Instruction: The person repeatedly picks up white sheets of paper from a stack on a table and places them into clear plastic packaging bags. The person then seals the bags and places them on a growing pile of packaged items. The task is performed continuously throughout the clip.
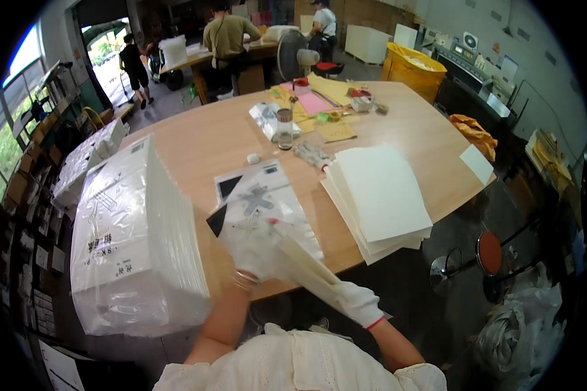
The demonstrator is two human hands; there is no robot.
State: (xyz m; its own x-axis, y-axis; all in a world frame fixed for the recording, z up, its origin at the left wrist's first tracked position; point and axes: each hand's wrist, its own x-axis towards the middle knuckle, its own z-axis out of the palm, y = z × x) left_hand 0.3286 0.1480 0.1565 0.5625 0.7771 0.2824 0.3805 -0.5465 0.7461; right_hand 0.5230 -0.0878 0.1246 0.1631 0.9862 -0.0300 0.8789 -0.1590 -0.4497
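White gloves with red cuff edging cover both my hands. My right hand (359, 304) grips the near end of a thin stack of white sheets (312, 274), tilted nearly on edge over the table's front edge. My left hand (251, 251) is at the stack's far end, smeared by motion, so its fingers cannot be made out. Beneath and beyond it lies a clear printed plastic bag (287, 202) with dark patches. To the right, a fanned pile of white sheets (381, 195) rests on the table. At left stands a tall stack of printed plastic bags (127, 234).
On the wooden table (182, 137) are a glass jar (285, 130), a spare glove (312, 155), a small white lump (253, 158) and yellow papers (336, 132). A stool (488, 249) stands at right. A fan (293, 55) and several people are beyond the table.
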